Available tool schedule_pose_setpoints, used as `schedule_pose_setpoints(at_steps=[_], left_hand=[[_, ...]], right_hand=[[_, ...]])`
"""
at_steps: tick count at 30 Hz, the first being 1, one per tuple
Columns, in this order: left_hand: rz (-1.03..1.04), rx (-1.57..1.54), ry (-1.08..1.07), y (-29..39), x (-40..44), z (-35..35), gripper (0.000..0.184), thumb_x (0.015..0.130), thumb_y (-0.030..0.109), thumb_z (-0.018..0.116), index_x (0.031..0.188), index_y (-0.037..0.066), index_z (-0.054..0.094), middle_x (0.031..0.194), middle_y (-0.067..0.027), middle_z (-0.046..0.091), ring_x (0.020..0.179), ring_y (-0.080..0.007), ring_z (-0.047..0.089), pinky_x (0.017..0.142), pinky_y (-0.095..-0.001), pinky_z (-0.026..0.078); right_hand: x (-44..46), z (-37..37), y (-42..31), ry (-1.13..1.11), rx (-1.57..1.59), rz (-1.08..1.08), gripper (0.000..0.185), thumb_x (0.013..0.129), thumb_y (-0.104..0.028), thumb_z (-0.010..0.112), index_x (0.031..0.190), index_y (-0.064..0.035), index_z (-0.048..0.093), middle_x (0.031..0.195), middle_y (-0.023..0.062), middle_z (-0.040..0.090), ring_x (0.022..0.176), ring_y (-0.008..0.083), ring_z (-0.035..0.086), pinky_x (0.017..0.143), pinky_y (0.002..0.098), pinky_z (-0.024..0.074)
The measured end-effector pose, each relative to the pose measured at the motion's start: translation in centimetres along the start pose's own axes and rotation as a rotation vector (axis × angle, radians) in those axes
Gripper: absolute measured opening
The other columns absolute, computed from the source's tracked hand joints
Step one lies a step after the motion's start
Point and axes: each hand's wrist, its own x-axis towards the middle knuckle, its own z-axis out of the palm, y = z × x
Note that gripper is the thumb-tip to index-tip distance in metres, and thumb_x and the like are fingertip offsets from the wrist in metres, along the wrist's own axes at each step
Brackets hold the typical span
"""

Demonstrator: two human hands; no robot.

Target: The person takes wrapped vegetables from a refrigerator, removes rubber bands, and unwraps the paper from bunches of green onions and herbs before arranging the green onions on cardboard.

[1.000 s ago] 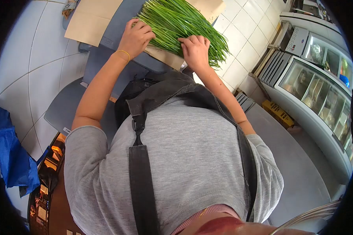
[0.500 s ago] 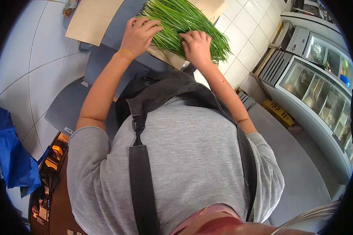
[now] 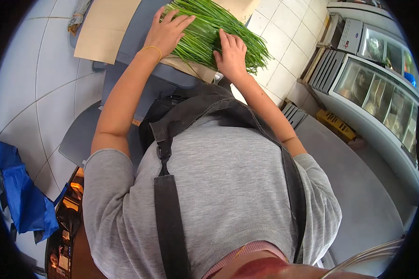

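A large heap of long, thin green chives (image 3: 202, 44) lies across a brown cardboard sheet (image 3: 191, 66) at the top of the view. My left hand (image 3: 169, 30) rests on the left end of the heap, fingers spread apart. Toward the right end, my right hand (image 3: 231, 53) lies on the chives with its fingers stretched out and the thumb apart. Neither palm is visible, so stalks beneath them are hidden.
Another cardboard piece (image 3: 108, 30) lies left of the heap on the grey table (image 3: 137, 39). Grey plastic chairs (image 3: 81, 132) flank my body. Glass-front chillers (image 3: 377, 93) stand at right beside a yellow box (image 3: 335, 124). A blue bag (image 3: 25, 197) hangs at lower left.
The right hand's fingers have straightened from a curled pose on the chives. My left hand has shifted slightly up and its fingers have spread. The view has tilted a little.
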Motion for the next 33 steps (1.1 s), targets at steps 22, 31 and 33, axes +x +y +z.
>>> schedule_pose_setpoints(at_steps=[22,31,33], left_hand=[[-0.077,0.034,-0.274,-0.4,4.6,0.5,0.023,0.092,0.025,0.068,0.114,0.020,0.071,0.119,0.0030,0.065,0.124,-0.0194,0.051,0.119,-0.0517,0.021],[0.032,-0.095,-0.237,-0.5,-0.2,-2.5,0.025,0.082,0.014,0.076,0.104,0.024,0.070,0.118,0.0060,0.064,0.122,-0.0178,0.053,0.119,-0.0545,0.021],[0.050,-0.098,-0.216,-0.7,-1.5,-2.4,0.023,0.084,0.016,0.074,0.105,0.024,0.070,0.120,0.0067,0.064,0.122,-0.0178,0.053,0.119,-0.0551,0.020]], right_hand=[[-4.0,-1.5,-0.6,-0.098,0.113,-0.007,0.044,0.083,-0.013,0.070,0.126,-0.0206,0.067,0.134,0.0136,0.056,0.133,0.0402,0.042,0.110,0.0567,0.0304],[-2.4,-2.6,0.0,0.002,-0.001,0.025,0.061,0.082,-0.012,0.071,0.140,-0.0142,0.053,0.138,0.0129,0.053,0.135,0.0389,0.040,0.113,0.0567,0.0285],[-3.2,-1.8,0.3,-0.124,-0.009,0.020,0.061,0.081,-0.013,0.071,0.139,-0.0127,0.054,0.137,0.0122,0.054,0.134,0.0375,0.042,0.114,0.0579,0.0273]])
